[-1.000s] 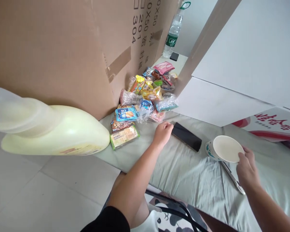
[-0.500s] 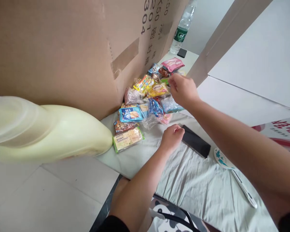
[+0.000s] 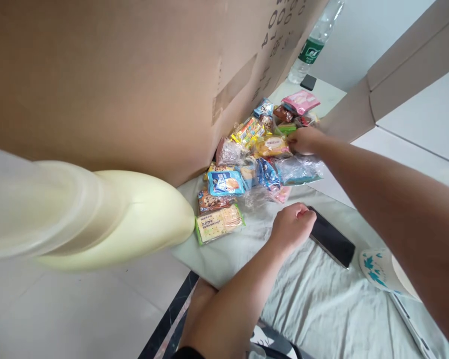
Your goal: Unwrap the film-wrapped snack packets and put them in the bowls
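My right hand (image 3: 307, 140) reaches into a heap of wrapped snacks, its fingers curled at the right end of a yellow snack packet (image 3: 272, 146). What lies between the fingertips is hidden. Just behind them is a green packet (image 3: 287, 128). A clear plastic-wrapped blue packet (image 3: 299, 170) lies below the wrist. My left hand (image 3: 292, 227) rests in a loose fist on the cloth, against the upper left corner of a black phone (image 3: 332, 237). Nearer the front left are a blue snack packet (image 3: 227, 183) and a soda biscuit packet (image 3: 220, 224).
A large cardboard box (image 3: 153, 85) walls off the back left. At the left, a pale yellow inflated-looking object (image 3: 145, 214) touches the biscuit packet. A water bottle (image 3: 314, 47) stands at the back. Partly behind my right forearm lies a white leaf-patterned handheld item (image 3: 375, 269).
My right hand has come down from above the heap to the yellow packet's end. The left fist stays by the phone. The whole view has shifted, moving things rightward.
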Motion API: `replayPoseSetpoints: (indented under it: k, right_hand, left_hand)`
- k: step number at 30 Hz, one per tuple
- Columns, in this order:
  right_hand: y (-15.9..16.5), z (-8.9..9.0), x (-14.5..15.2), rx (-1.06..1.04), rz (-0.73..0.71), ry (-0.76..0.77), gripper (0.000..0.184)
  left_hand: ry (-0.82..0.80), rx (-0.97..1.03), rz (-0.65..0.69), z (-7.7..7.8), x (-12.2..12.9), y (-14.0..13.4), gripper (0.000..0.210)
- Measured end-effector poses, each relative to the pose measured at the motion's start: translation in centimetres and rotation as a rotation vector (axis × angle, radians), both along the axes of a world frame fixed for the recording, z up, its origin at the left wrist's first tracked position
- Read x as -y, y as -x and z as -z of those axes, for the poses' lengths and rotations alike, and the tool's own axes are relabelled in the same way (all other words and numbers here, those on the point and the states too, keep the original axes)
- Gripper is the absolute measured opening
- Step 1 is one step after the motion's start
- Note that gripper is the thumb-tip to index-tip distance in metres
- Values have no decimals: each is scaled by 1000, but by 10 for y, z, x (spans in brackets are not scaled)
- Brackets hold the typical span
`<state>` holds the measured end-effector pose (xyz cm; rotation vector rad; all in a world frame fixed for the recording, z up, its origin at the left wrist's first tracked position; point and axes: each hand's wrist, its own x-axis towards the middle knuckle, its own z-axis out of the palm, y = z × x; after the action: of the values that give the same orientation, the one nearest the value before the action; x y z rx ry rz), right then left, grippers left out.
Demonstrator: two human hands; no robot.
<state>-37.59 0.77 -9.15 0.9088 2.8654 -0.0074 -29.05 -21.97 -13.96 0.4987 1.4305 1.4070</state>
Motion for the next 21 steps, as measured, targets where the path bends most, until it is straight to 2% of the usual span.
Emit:
replayPoseSetpoints:
  k: [3,7,13,17,21]
  right_hand:
    - [-3,-7,8,143,82,-53,15]
    - [-3,-10,29,187,162,-113,29]
    - [2,-28,32,132,223,-231,35]
    - [1,-42,31,98,218,-289,37]
    - [-4,-58,44,6,164,-364,37]
  left_hand:
    - [-2,-25,-30,-1,0,-2,22]
    - [-3,-59,-18,-4,2,-8,22]
    - [-4,-122,30,-6,15,-2,23]
    - [5,-59,-2,-7,10,2,22]
    - [-15,-70,30,-9,4,-2,22]
